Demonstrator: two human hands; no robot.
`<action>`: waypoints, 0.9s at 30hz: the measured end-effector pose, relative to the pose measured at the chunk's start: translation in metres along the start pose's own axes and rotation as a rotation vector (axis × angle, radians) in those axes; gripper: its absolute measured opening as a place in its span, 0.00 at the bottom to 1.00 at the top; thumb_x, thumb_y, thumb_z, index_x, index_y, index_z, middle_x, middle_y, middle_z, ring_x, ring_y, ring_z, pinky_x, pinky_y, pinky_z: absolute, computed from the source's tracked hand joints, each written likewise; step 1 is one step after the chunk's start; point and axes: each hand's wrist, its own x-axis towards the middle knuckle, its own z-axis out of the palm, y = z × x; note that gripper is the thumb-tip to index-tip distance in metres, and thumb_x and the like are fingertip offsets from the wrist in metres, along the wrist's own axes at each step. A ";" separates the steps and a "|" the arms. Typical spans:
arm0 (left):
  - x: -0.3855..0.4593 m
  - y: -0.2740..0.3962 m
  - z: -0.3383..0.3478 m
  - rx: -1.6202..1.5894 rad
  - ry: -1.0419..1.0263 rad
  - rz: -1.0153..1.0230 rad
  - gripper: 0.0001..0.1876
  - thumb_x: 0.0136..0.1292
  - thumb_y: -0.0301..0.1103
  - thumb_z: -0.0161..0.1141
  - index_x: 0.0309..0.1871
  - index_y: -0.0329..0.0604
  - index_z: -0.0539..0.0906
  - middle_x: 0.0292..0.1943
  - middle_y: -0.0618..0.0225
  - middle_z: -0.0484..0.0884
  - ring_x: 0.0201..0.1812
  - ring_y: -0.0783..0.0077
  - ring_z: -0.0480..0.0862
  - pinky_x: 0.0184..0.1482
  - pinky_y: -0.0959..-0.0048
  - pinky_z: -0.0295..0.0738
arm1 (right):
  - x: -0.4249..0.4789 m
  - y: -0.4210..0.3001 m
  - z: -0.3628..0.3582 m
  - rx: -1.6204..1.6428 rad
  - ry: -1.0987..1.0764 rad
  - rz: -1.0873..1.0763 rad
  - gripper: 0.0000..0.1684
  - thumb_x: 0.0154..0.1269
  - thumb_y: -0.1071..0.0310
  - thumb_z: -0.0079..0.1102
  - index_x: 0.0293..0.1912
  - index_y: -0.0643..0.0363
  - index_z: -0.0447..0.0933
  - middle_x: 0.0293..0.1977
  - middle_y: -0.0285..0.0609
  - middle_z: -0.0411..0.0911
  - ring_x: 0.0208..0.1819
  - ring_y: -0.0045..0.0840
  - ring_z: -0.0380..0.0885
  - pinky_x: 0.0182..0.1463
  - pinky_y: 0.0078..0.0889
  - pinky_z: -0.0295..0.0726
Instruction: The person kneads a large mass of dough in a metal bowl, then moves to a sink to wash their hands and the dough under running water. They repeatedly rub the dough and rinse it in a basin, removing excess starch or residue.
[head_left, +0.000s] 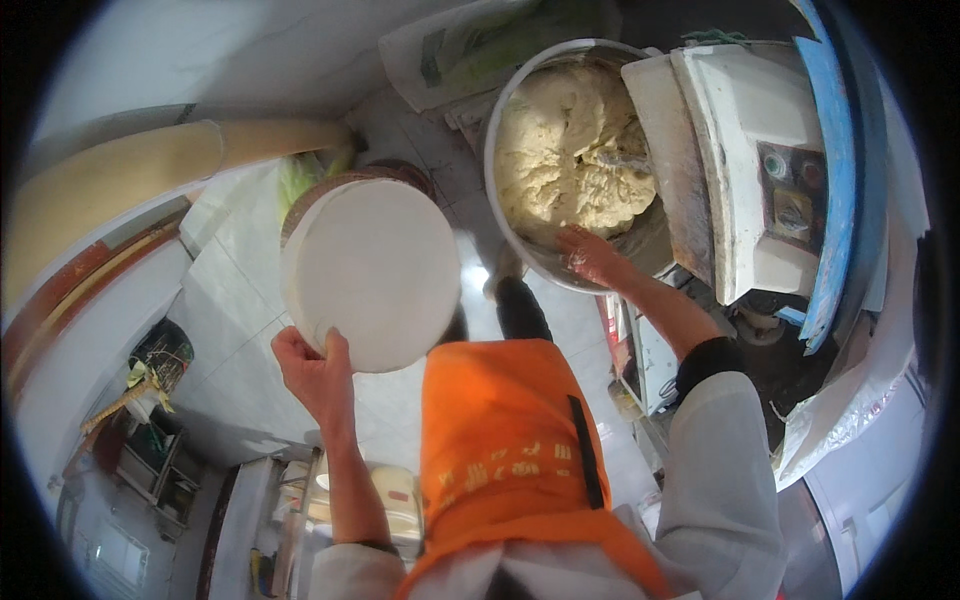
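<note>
My left hand (319, 371) grips the near-left edge of a round white lid or board (375, 274), thumb on top and fingers beneath. The disc is held out in front of me, left of the mixer. My right hand (592, 256) reaches over the near rim of a large round mixing bowl (491, 161), its fingers by the inner wall close to the dough. Pale, lumpy dough (577, 150) fills much of the bowl. My right fingertips are partly hidden, so whether they touch the dough is unclear. Pale residue clings to that hand.
The mixer's white housing (750, 172), with knobs on its panel (791, 195), overhangs the bowl's right side. A brown round container (401, 174) sits partly behind the disc. A wooden-edged counter (90, 292) runs along the left. A broom-like tool (124, 397) leans at lower left.
</note>
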 end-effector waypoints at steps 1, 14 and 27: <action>0.000 -0.003 0.002 -0.011 0.000 -0.032 0.14 0.46 0.27 0.56 0.36 0.36 0.66 0.25 0.68 0.69 0.25 0.78 0.69 0.32 0.79 0.68 | 0.004 0.002 0.001 0.184 -0.039 0.058 0.17 0.59 0.67 0.41 0.48 0.56 0.69 0.53 0.41 0.65 0.58 0.29 0.59 0.64 0.35 0.51; -0.017 -0.068 0.042 -0.142 0.159 -0.385 0.14 0.48 0.22 0.53 0.38 0.36 0.64 0.33 0.66 0.68 0.31 0.79 0.69 0.36 0.82 0.66 | 0.206 -0.004 0.031 0.534 -0.150 0.468 0.23 0.59 0.59 0.43 0.52 0.57 0.66 0.50 0.45 0.68 0.51 0.29 0.67 0.54 0.33 0.64; -0.023 -0.077 0.041 -0.112 0.242 -0.267 0.12 0.49 0.22 0.52 0.36 0.37 0.64 0.28 0.70 0.67 0.27 0.83 0.66 0.32 0.85 0.64 | 0.229 0.000 -0.069 -0.509 -0.437 0.092 0.30 0.50 0.43 0.47 0.49 0.50 0.71 0.44 0.46 0.72 0.49 0.33 0.70 0.52 0.48 0.63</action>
